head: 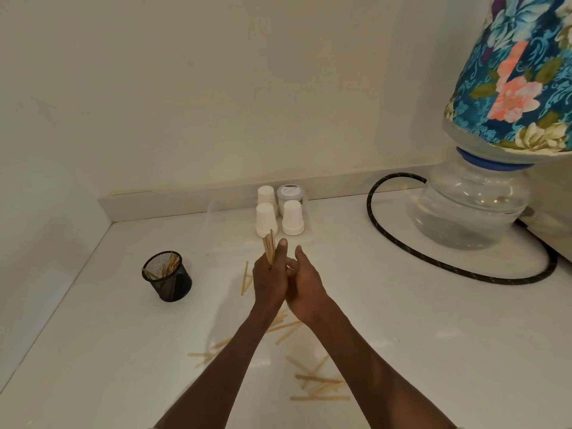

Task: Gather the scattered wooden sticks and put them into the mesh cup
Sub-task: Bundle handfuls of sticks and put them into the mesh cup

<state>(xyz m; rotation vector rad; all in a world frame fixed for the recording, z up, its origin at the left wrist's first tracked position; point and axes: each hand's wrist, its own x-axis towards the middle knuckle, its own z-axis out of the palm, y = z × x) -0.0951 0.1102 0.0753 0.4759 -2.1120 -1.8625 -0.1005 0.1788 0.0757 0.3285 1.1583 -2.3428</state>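
Over the middle of the white counter (387, 305), both hands are meeting above the scattered sticks. The left hand (267, 278) is gripping a bundle of wooden sticks (269, 247), which is standing roughly upright out of the fist. The right hand (305, 284) is pressing against the left one with its fingers curled inward; whether it is also holding the bundle cannot be told. Loose sticks (318, 383) are lying flat on the counter under and beside the forearms, toward the near edge, with a couple more (244, 278) just left of the left hand. The black mesh cup (167, 277) is standing well to the left of the hands, near the left edge, with a few sticks already leaning inside it. Toward the back wall, white paper cups (292, 218) are sitting upside down beside a small jar (289, 195). At the right, a water bottle (470, 205) is standing with a black hose (402, 243) looping around it.
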